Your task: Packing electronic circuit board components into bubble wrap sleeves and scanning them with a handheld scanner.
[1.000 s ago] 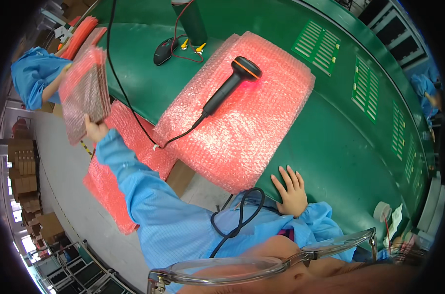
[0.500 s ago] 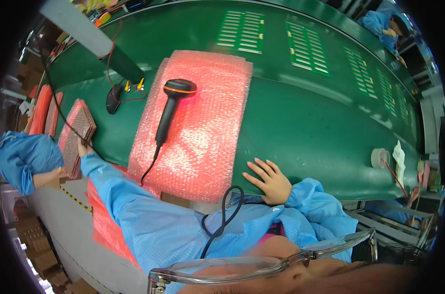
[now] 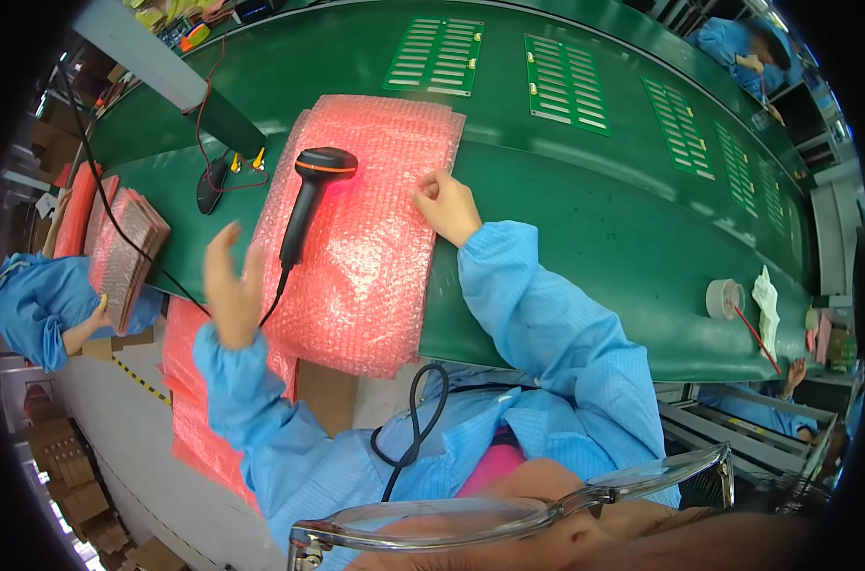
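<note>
Head view. Pink bubble-wrap stack [image 3: 375,285] lies flat on the green tabletop [image 3: 566,243], near edge at the tabletop's front; barcode scanner [image 3: 304,214] on top, its cable trailing toward the wearer. Left hand [image 3: 232,290] raised at the stack's left side, blurred, fingers and thumb apart, nothing visible in it. Right hand [image 3: 448,206] at the right edge, fingers curled to the thumb; cannot tell whether film is pinched.

Handling, judged: sheets light, limp, rather slippery; bubbles crush under pressure. Best hold: a corner or open side edge, clear of the scanner.

Count: one scanner; one mouse [image 3: 211,186]; one tape roll [image 3: 725,299]; at least five slotted green circuit boards [image 3: 567,84]. Stacked sheets: several, uncountable.
</note>
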### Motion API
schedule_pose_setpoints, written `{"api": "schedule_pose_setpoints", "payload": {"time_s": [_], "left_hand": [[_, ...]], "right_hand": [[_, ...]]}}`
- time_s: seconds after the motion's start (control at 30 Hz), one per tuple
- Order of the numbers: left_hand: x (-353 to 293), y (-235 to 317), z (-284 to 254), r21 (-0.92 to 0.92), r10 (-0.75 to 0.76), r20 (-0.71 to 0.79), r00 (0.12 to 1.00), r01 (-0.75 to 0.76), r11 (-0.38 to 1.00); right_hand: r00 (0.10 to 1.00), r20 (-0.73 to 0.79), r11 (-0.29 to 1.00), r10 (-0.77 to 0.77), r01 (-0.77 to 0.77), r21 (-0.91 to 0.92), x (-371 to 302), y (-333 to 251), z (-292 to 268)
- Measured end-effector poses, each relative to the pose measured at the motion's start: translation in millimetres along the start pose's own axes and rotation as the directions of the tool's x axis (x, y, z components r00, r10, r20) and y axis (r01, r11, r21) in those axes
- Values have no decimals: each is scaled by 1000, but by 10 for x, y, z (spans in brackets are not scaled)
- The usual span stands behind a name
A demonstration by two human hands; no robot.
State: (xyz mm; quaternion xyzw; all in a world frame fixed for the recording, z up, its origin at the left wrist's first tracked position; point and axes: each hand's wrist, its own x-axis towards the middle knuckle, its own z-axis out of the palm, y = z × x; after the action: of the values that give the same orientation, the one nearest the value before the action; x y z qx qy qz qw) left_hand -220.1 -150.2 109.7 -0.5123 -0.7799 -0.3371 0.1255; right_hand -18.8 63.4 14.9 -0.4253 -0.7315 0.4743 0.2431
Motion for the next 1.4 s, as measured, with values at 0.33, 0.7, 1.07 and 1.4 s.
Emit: {"api": "schedule_pose_setpoints", "payload": {"time_s": [0.33,0.7,1.07,1.4], "left_hand": [[57,-175,791,177,-176,235,956,136,975],[481,-84,71,205,-221,39,974,209,956],[2421,523,2293,38,-139,265,954,134,990],[3268,227,3849,149,-181,242,953,148,978]], "right_hand": [[974,-171,973,-149,113,-200,160,128,53],[754,-627,928,-197,349,128,-727,-279,-967],[867,-497,992,-35,90,87,-1382,1367,-1459],[911,-401,982,99,-25,186,-1488,1458,-1535]]}}
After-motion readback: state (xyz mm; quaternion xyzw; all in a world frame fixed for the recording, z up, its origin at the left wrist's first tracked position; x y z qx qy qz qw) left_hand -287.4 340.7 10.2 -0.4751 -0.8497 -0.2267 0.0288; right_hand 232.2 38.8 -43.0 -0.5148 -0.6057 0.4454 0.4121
